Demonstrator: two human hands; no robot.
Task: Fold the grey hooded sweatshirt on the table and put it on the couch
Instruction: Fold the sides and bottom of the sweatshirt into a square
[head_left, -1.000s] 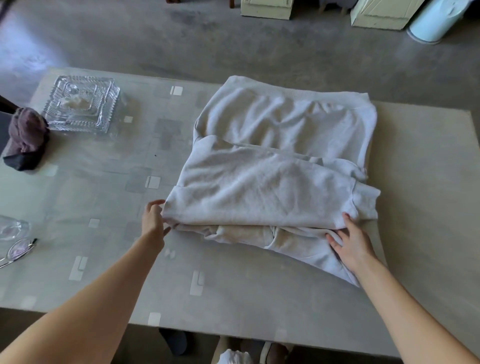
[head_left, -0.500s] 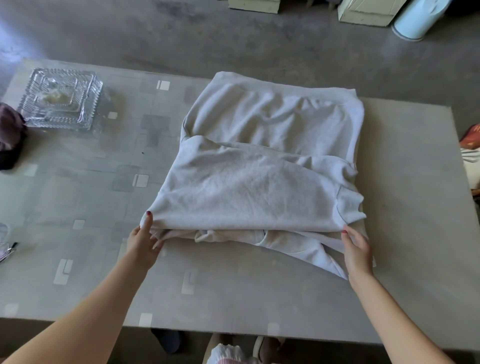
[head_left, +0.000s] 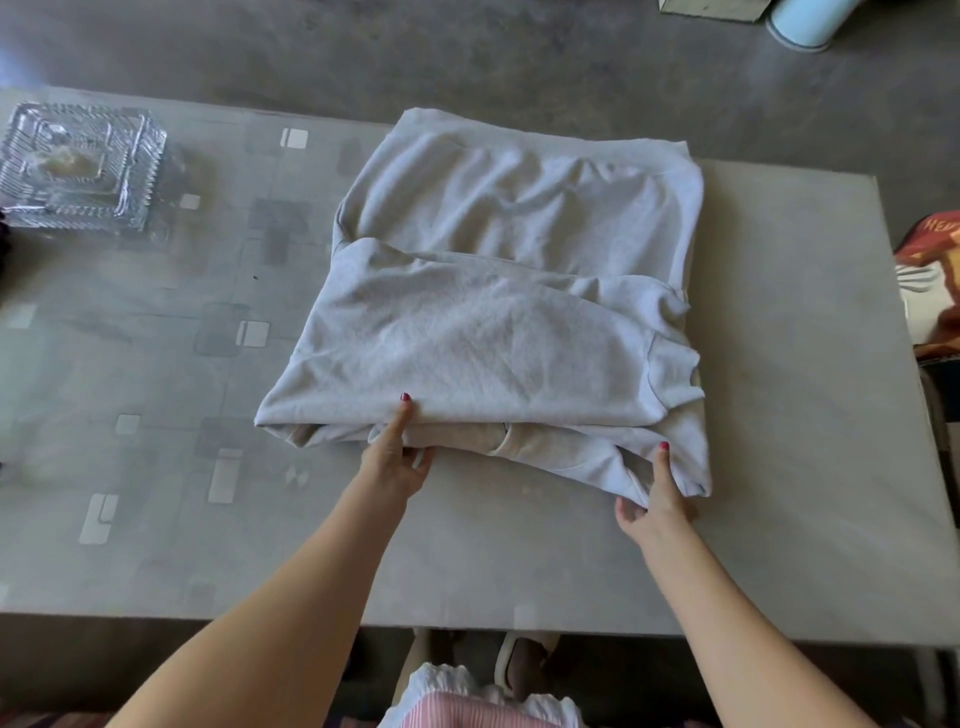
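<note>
Sweatshirt (head_left: 498, 322), pale grey, is lying partly folded in the middle of the table (head_left: 779, 467), its far part spread flat toward the table's far edge and a nearer layer doubled over on top of it, with a lower layer and a ribbed cuff peeking out under the near edge. Both hands are working at that near edge. Left hand (head_left: 397, 462) is pinching the front fold near its middle, thumb lying on top of the cloth and the other fingers tucked beneath it. Right hand (head_left: 654, 501) is pinching the lower layer at the near right corner, thumb on top and fingers curling under the hem, which is lifting slightly off the table there. Both bare forearms are reaching in from the near side. A cut-glass dish (head_left: 78, 166) is sitting on the table's far left corner, well apart from the sweatshirt. At the right edge of the view, beyond the table, a red and orange printed cloth (head_left: 930, 291) is showing. Past the far side, on the grey floor, a pale blue bin (head_left: 805, 23) is standing, cut off by the top of the view.
</note>
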